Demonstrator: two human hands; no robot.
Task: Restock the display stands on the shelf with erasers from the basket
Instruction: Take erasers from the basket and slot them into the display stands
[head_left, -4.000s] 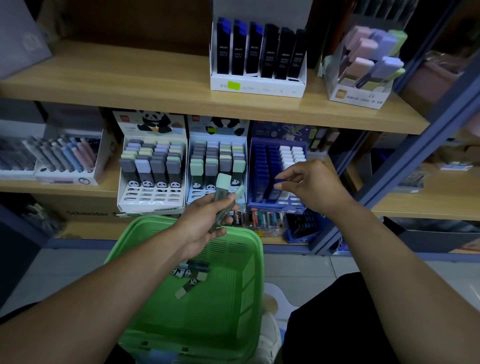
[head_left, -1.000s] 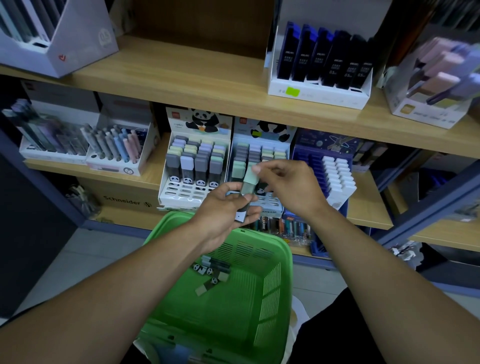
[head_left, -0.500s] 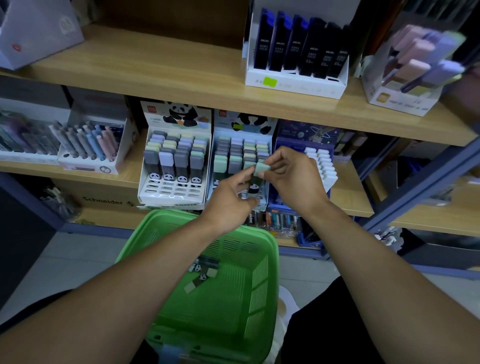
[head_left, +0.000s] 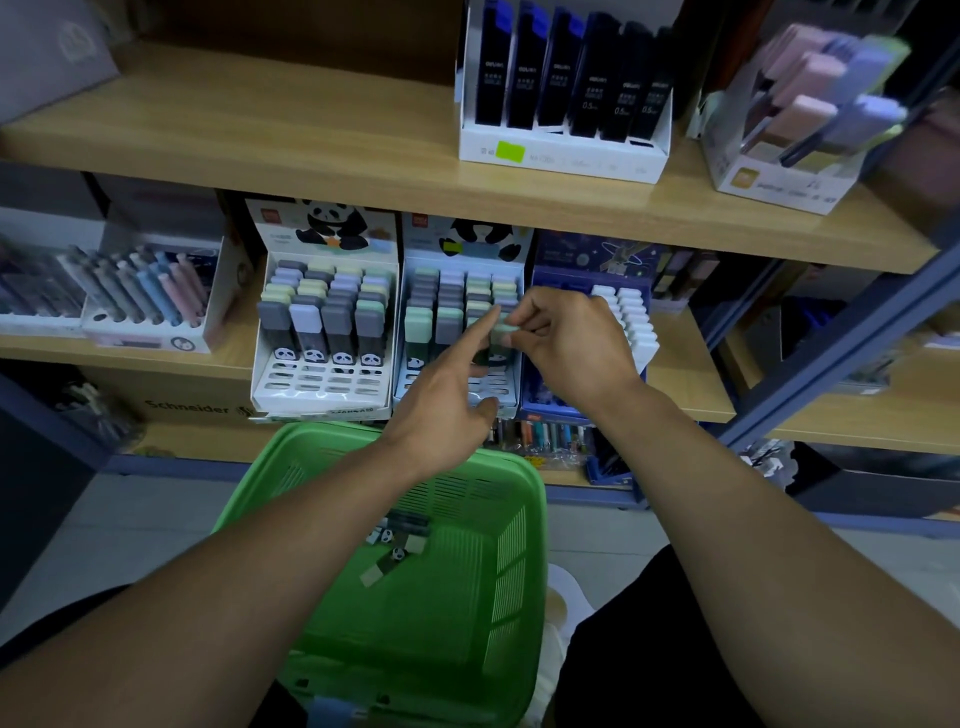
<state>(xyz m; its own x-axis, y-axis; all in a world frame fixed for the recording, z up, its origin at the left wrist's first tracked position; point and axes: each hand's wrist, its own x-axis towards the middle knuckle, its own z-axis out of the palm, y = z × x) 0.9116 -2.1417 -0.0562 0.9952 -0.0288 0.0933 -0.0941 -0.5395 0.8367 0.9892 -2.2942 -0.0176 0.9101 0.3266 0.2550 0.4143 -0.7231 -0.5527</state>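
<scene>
Two panda display stands sitting side by side on the middle shelf: left stand, right stand. Blue stand just right of them, pen box off to the left.

Right hand is pinching a green eraser at the right stand's front right column. Left hand is holding nothing, index finger pointing at that eraser, other fingers loosely curled.

Both hands are blocking the stand's lower right. Green basket is sitting below; spare erasers inside, partly hidden by the left forearm.
</scene>
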